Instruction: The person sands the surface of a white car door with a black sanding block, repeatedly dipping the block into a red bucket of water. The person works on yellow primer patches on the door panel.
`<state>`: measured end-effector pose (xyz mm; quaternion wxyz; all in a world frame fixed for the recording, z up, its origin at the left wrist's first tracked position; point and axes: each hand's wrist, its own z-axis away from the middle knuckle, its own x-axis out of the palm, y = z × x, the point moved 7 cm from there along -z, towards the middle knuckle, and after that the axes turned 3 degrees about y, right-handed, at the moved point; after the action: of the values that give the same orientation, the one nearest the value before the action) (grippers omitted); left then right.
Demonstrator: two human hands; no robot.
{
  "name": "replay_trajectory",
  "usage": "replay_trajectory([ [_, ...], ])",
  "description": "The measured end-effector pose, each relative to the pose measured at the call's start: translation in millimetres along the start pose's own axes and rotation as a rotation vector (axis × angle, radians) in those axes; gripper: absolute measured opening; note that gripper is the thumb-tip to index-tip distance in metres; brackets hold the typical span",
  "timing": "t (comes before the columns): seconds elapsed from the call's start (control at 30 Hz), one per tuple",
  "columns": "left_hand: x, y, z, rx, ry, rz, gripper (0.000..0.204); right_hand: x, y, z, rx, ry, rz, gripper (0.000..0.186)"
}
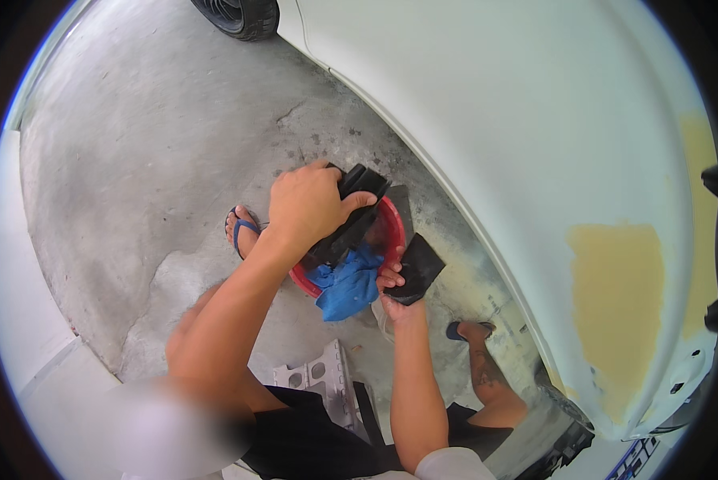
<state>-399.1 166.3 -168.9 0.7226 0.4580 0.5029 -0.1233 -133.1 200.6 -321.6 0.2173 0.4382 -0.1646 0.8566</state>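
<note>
My left hand [311,200] is closed around a long black block-like piece [361,182] with ridged edges, its thumb across the top. It is held over a red basin [392,228], whose near part is covered by a blue cloth [349,286] draped over the rim. Beside the basin's right rim, my right hand [394,290] grips a dark, flat, square sheet [420,270] that looks like sandpaper. Part of the basin's inside is hidden by the left hand and the block.
A white car body panel [487,120] with tan patches [619,296] fills the right side. A tyre [243,18] stands at the top. Below the basin is a grey plastic step stool [327,374]. My sandalled feet rest on the stained concrete floor [151,200].
</note>
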Motion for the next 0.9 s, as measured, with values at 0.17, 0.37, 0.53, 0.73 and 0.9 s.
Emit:
replay_trajectory([
  [0.17,50,11,25,-0.024,-0.28,-0.095,0.073,24,2,24,0.297,-0.267,-0.234,0.057],
  [0.37,51,18,41,-0.09,-0.326,-0.1,0.08,55,2,59,0.394,-0.346,-0.162,0.066],
  [0.53,41,22,37,-0.132,-0.249,-0.046,0.081,69,2,76,0.427,-0.372,-0.142,0.068],
  [0.73,25,51,41,0.042,-0.157,0.041,0.079,33,-14,67,0.077,-0.111,0.099,0.052],
  [0.9,7,40,47,-0.022,-0.168,0.045,0.079,28,-16,68,0.104,-0.203,-0.071,0.04],
])
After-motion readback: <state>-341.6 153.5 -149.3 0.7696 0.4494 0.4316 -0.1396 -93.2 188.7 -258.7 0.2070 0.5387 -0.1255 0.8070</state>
